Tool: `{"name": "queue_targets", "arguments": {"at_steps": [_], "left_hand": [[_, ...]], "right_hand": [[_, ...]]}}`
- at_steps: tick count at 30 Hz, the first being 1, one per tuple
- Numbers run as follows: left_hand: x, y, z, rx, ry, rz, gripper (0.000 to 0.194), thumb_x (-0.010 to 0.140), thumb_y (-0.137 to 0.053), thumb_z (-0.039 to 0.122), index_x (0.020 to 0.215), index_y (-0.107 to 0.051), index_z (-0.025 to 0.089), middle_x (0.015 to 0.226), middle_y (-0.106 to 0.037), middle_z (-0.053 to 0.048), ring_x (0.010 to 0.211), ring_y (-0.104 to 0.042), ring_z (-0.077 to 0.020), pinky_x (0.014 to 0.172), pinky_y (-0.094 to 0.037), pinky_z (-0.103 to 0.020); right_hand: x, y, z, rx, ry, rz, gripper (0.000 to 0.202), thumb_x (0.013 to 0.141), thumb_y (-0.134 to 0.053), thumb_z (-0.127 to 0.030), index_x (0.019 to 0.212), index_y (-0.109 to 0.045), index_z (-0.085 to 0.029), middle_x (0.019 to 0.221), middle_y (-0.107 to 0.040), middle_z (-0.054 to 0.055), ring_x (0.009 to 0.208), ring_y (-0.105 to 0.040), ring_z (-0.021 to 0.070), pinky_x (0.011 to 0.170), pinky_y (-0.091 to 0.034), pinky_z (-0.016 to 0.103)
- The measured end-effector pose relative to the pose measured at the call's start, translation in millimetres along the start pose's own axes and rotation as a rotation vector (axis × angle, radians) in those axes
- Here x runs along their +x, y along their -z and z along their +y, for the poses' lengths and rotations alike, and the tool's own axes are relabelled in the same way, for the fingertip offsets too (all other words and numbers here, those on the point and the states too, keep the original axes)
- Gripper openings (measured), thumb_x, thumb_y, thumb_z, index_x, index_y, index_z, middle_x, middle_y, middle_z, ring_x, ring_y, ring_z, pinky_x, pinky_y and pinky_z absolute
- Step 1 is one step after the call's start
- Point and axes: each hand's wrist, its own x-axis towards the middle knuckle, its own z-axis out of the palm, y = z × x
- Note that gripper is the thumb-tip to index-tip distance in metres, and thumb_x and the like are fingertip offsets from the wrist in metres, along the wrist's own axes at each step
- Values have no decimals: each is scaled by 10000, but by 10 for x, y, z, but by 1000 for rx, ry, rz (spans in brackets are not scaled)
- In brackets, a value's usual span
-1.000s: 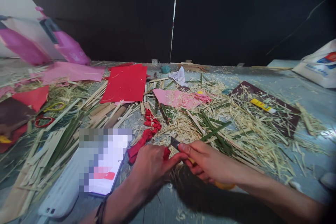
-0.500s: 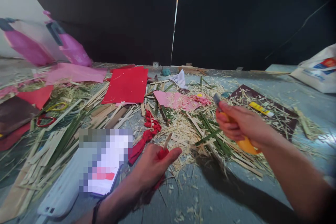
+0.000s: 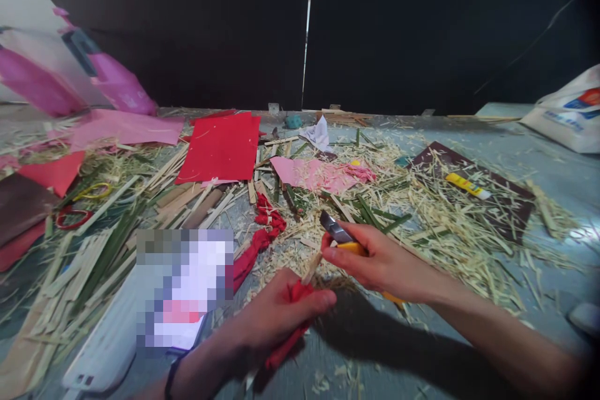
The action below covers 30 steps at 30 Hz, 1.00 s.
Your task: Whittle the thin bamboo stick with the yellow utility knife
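Note:
My left hand (image 3: 281, 309) is closed around a thin bamboo stick (image 3: 311, 267) whose lower part is wrapped in red paper (image 3: 287, 346). The stick's pale tip points up out of my grip. In my right hand (image 3: 389, 262) is a yellow utility knife (image 3: 352, 247), its metal blade end pointing up and left. The knife is just above and right of the stick tip; I cannot tell whether the blade touches it. Below both hands lie pale bamboo shavings (image 3: 300, 225). A twisted red paper strip (image 3: 255, 249) rests left of the stick.
A phone (image 3: 197, 287) with a blurred screen and a white oblong device (image 3: 100, 340) lie at lower left. Beyond are bamboo strips (image 3: 89, 269), red-handled scissors (image 3: 74, 219), a red sheet (image 3: 220, 149) and pink paper (image 3: 319, 175). A yellow tube (image 3: 466, 185) lies on a brown sheet (image 3: 509, 200).
My right hand has brought the knife left and down, from out over the shavings to beside the stick. My left hand stays nearly in place, still gripping the stick.

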Motion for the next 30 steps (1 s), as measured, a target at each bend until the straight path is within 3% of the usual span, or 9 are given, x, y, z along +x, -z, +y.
{"name": "queue_targets", "arguments": {"at_steps": [6, 10, 18, 21, 24, 27, 30], "left_hand": [[19, -6, 7, 68, -21, -6, 561, 848, -631, 674, 562, -510, 206, 404, -431, 62, 364, -387, -68, 393, -303, -219], [20, 17, 44, 68, -49, 1, 579, 852, -631, 667, 531, -475, 210, 411, -408, 60, 373, -380, -67, 387, -278, -222], [106, 61, 133, -299, -32, -201, 596, 757, -666, 729, 558, -449, 210, 420, -417, 67, 358, -388, -73, 381, -311, -221], [102, 70, 129, -230, -59, -229, 637, 779, -632, 755, 519, -440, 207, 405, -366, 70, 351, -345, -64, 375, -270, -224], [74, 43, 120, -19, -94, -79, 636, 835, -589, 743, 515, -444, 214, 396, -361, 70, 348, -311, -61, 368, -228, -226], [59, -22, 122, 143, -86, 119, 641, 851, -543, 753, 512, -385, 232, 385, -323, 80, 349, -295, -67, 368, -215, -224], [61, -74, 123, 194, -149, 264, 632, 829, -564, 752, 537, -381, 223, 443, -323, 85, 409, -300, -67, 405, -239, -212]], "right_hand": [[40, -44, 29, -144, 66, 69, 326, 932, -680, -461, 862, -621, -147, 647, -435, -49, 563, -352, 83, 492, -286, 201], [30, -10, 12, -171, 90, 104, 308, 937, -670, -455, 907, -626, -151, 679, -458, -40, 592, -366, 98, 519, -302, 214], [63, 129, 34, -231, 201, 158, 312, 958, -629, -483, 973, -643, -172, 721, -471, -24, 591, -365, 110, 515, -283, 237], [59, 188, 22, -241, 188, 182, 314, 960, -625, -489, 1009, -644, -179, 701, -454, -31, 554, -335, 104, 486, -255, 238], [23, 241, -12, -225, 132, 161, 322, 953, -640, -501, 1009, -616, -185, 684, -423, -41, 541, -322, 97, 458, -233, 224], [-43, 277, -37, -55, 8, 103, 375, 962, -606, -559, 912, -520, -197, 665, -358, -60, 524, -269, 81, 431, -202, 194], [-98, 281, -28, 162, -129, -107, 461, 990, -491, -638, 851, -469, -199, 622, -300, -81, 490, -196, 66, 405, -173, 165]]}}
